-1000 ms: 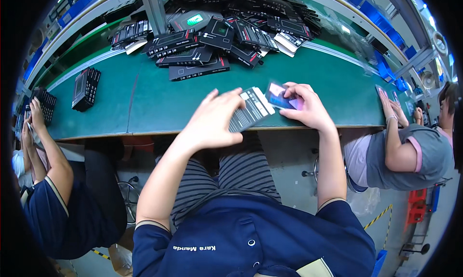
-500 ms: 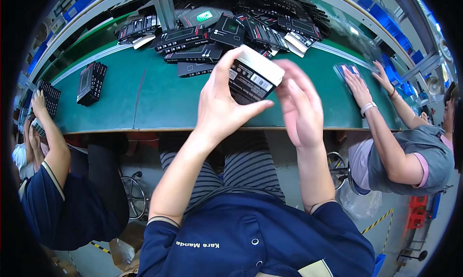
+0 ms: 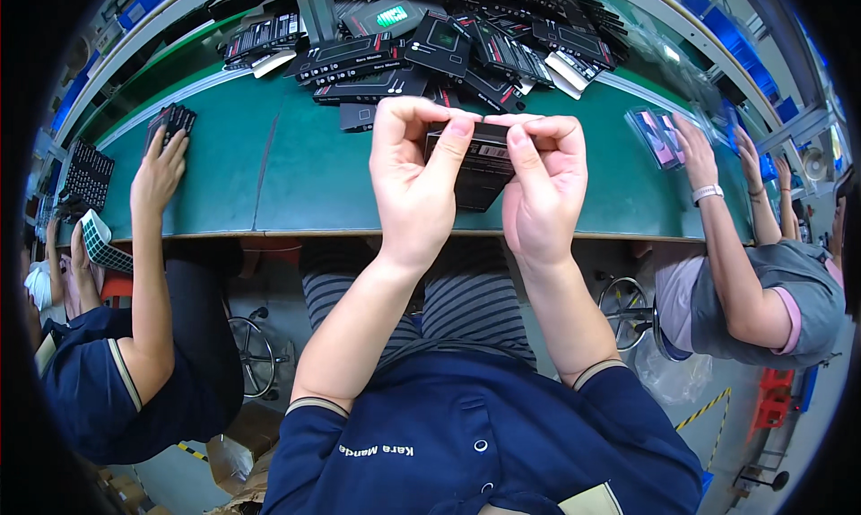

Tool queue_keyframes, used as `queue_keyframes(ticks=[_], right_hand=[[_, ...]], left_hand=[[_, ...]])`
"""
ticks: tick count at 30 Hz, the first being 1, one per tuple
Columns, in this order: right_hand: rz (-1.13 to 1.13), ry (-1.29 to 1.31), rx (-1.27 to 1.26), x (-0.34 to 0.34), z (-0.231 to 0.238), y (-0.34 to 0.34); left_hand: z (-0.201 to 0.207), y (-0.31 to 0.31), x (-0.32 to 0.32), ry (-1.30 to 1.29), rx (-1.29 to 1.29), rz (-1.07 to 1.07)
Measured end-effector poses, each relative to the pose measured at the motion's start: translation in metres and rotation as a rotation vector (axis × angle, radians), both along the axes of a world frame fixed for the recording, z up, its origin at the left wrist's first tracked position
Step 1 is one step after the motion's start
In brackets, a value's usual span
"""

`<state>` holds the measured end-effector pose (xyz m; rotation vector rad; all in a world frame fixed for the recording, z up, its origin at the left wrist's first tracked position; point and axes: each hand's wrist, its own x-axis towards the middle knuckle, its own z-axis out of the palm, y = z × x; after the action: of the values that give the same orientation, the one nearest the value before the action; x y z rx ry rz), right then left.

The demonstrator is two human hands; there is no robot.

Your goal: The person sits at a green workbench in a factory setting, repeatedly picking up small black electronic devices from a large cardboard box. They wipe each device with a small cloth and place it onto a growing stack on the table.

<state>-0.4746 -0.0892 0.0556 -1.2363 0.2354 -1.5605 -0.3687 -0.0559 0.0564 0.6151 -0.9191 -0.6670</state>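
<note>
A small black cardboard box [image 3: 480,185] with a pale printed label is held up over the bench between my two hands. My left hand [image 3: 414,178] grips its left side, thumb and fingers pinching the top edge. From the other side my right hand [image 3: 547,181] pinches the same top edge, its thumb close to the left one. The box's far side is hidden. Behind it lies a loose pile of flat black boxes [image 3: 439,44], some with white flaps [image 3: 571,74] standing out.
The green bench [image 3: 314,187] runs across in front of me. At left, a co-worker's hand [image 3: 161,165] touches a stack of black boxes [image 3: 169,125]. At right, another co-worker's hand [image 3: 695,156] is by clear-wrapped packs [image 3: 655,138]. A metal post [image 3: 314,8] stands behind the bench.
My right hand has come onto the box, which is turned more upright. Its white end flap no longer shows. The left co-worker's hand has reached the box stack.
</note>
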Motion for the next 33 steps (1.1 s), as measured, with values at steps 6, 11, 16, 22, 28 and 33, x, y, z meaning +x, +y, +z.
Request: queue_keyframes(ticks=[6,11,16,22,28,33], right_hand=[[-0.199,0.184,-0.246,0.004,-0.053,-0.001],[-0.095,0.652,-0.86,-0.001,-0.012,0.015],[-0.449,1.084,-0.96,0.019,-0.007,-0.066],[-0.6,1.403,-0.917,0.004,-0.02,-0.086],[-0.46,1.059,-0.964,-0.103,-0.032,-0.045],[-1.213,1.521,-0.558,-0.218,-0.063,-0.154]], left_hand=[[-0.02,0.004,0.024,-0.335,0.024,0.248],[-0.017,0.042,0.071,0.247,0.504,-0.308],[-0.021,0.056,0.154,-0.514,0.695,0.281],[-0.04,0.052,0.14,-1.372,0.772,0.818],[-0.023,0.045,0.076,-1.623,0.377,0.369],[-0.038,0.036,0.05,-1.746,0.168,0.202]])
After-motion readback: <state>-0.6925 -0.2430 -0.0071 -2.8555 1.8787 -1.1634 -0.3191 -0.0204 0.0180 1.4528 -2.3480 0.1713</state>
